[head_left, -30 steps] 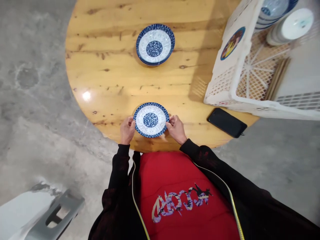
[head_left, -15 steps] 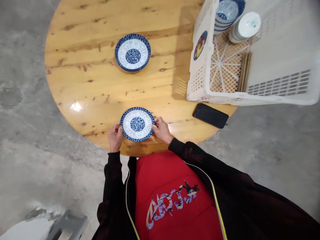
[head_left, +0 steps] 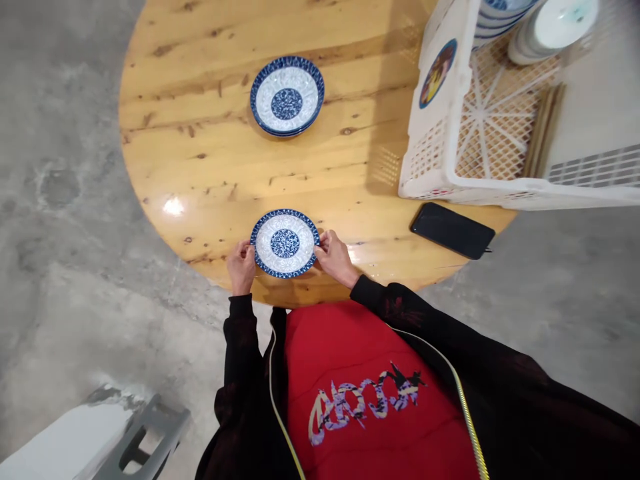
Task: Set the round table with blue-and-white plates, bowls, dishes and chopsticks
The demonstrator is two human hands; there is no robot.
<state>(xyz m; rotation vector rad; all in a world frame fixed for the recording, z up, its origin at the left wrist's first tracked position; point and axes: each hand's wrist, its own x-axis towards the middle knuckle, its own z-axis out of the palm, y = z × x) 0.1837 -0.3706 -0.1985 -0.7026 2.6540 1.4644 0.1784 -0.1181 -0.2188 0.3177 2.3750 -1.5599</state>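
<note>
A blue-and-white patterned plate [head_left: 285, 243] is at the near edge of the wooden table, between my two hands. My left hand [head_left: 242, 265] pinches its left rim, fingers curled. On the opposite rim, my right hand [head_left: 335, 257] grips with thumb and fingers closed. Whether the plate rests on the wood or is slightly raised, I cannot tell. Farther back on the table sits a small stack of matching blue-rimmed dishes [head_left: 287, 97], untouched by either hand.
The round wooden table [head_left: 200, 180] has a white plastic crate [head_left: 430, 160] at its right. Stacked blue bowls [head_left: 497, 23] and white bowls [head_left: 560, 30] are inside. A black phone [head_left: 453, 230] lies before the crate. A grey stool [head_left: 150, 437] stands on the floor at lower left.
The whole view has shifted, so everything appears farther right. Both hands keep their hold on the plate, which shows no clear movement on the table.
</note>
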